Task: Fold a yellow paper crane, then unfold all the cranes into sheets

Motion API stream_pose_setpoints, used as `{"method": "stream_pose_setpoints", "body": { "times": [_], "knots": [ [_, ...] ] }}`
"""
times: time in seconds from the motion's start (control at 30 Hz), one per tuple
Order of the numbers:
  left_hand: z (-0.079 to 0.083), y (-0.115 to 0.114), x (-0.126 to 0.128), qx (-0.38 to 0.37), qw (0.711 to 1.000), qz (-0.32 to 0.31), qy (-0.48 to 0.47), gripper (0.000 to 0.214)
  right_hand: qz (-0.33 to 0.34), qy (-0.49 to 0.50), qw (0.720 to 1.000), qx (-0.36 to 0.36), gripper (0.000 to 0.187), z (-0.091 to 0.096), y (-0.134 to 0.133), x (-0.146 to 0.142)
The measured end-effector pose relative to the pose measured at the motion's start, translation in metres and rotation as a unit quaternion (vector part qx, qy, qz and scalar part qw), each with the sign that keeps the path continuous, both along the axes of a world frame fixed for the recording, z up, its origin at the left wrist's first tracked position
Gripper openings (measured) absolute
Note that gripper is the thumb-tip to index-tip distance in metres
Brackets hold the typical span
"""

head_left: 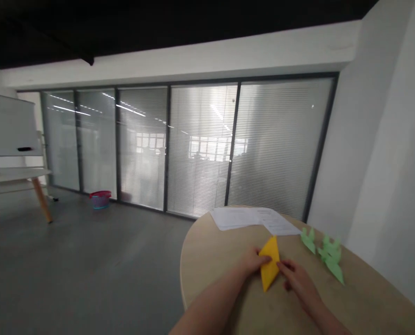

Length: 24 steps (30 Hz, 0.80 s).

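A folded piece of yellow paper point(271, 267), pointed at top and bottom, is held above the round table between my two hands. My left hand point(254, 261) grips its left side, the thumb lying across the front face and the other fingers behind it. On the right edge, my right hand point(293, 274) pinches the paper between thumb and fingertips. Green folded paper shapes point(330, 256) stand to the right of my right hand, with a smaller green one point(308, 240) beside them.
Printed sheets point(249, 217) lie at the far side of the round wooden table point(196, 260). A red and blue basket point(100, 200) sits on the floor by the glass partition point(142, 149). At the left are a whiteboard point(10, 123) and another table point(15, 174).
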<state>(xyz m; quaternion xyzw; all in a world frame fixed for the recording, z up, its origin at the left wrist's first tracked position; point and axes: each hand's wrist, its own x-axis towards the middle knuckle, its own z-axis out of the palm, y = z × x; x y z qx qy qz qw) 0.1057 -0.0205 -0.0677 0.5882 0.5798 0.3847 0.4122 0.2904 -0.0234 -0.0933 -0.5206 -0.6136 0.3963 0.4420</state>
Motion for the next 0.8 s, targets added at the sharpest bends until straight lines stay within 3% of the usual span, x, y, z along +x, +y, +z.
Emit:
{"method": "stream_pose_setpoints", "body": {
  "times": [0.27,0.47,0.63,0.8],
  "knots": [
    [0.010,0.007,0.001,0.003,0.997,-0.007,-0.080,0.028,0.035,0.072,0.996,-0.024,0.032,0.014,-0.003,-0.002],
    [0.010,0.001,0.004,0.028,0.998,-0.012,-0.060,0.029,0.070,0.141,0.987,-0.036,0.027,0.013,-0.005,0.003],
    [0.007,-0.002,0.002,0.045,0.994,-0.029,-0.093,0.043,0.087,0.188,0.978,-0.033,0.031,0.021,-0.009,0.002],
    [0.014,-0.009,0.003,0.044,0.994,-0.018,-0.103,0.043,0.092,0.198,0.975,-0.036,0.033,0.025,-0.013,0.002]
  ]
}}
